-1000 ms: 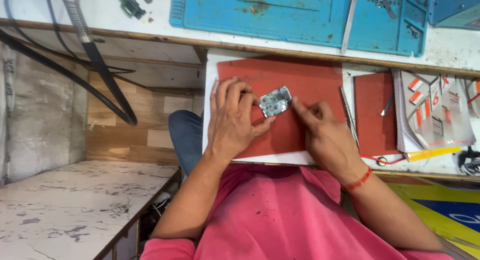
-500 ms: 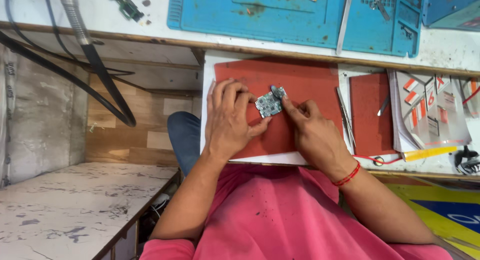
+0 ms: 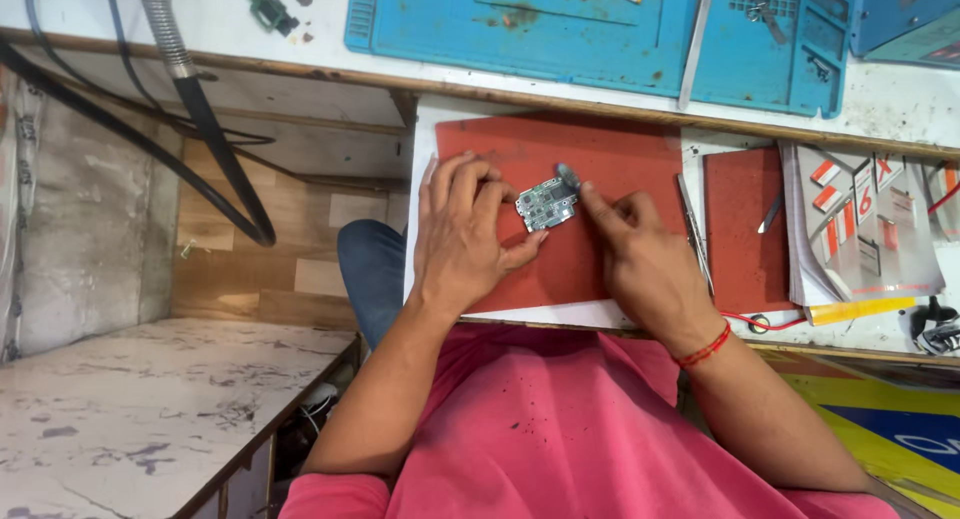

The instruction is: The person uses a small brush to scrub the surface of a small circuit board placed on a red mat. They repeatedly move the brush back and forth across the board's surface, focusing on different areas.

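A small green circuit board [image 3: 546, 203] lies on a red mat [image 3: 600, 149] on a pull-out tray. My left hand [image 3: 462, 234] rests on the mat with fingertips pinching the board's left edge and the thumb under its lower edge. My right hand [image 3: 640, 254] sits to the right, its index finger touching the board's right end beside a small round grey part [image 3: 568, 172]. A red thread band circles my right wrist.
Tweezers [image 3: 692, 229] lie on the red mat's right edge. A second red mat [image 3: 745, 229] and printed sheets [image 3: 860, 229] lie further right. A blue work mat [image 3: 560, 29] covers the bench above. Black cables and a metal hose [image 3: 190, 89] hang at left.
Both hands and the board have shifted slightly left on the mat. The board was lifted and tilted one second ago and now lies flatter, with my right index finger at its end.
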